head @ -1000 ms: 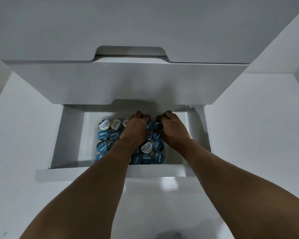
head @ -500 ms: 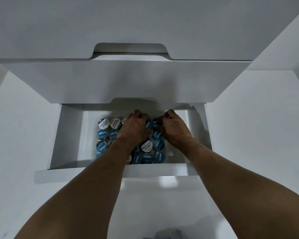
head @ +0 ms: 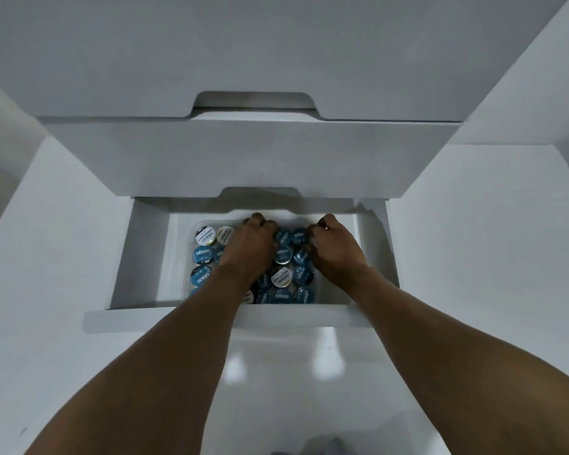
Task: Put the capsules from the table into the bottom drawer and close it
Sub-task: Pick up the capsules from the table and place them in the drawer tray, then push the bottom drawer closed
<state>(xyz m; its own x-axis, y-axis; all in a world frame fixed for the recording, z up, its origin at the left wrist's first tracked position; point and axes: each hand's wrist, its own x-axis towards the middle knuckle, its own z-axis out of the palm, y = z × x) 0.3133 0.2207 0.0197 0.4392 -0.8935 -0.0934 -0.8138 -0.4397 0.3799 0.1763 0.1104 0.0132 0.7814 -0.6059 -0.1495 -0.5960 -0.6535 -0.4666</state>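
The white bottom drawer (head: 210,315) is pulled out. A clear plastic tray (head: 191,257) stands inside it, packed with several blue and white foil-topped capsules (head: 203,254). My left hand (head: 248,247) lies palm down over the tray's middle, fingers curled down among the capsules near the far rim. At the tray's right edge my right hand (head: 337,249) is also palm down with curled fingers. What either hand's fingers hold is hidden under the hand.
The closed drawer front above (head: 243,156) overhangs the back of the open drawer. White cabinet panels (head: 46,257) flank it on both sides. A glossy white floor (head: 286,372) lies in front, below my forearms.
My hands were close together over the capsules. They have since drawn apart, the right one sliding to the tray's right edge. The tray stays in place.
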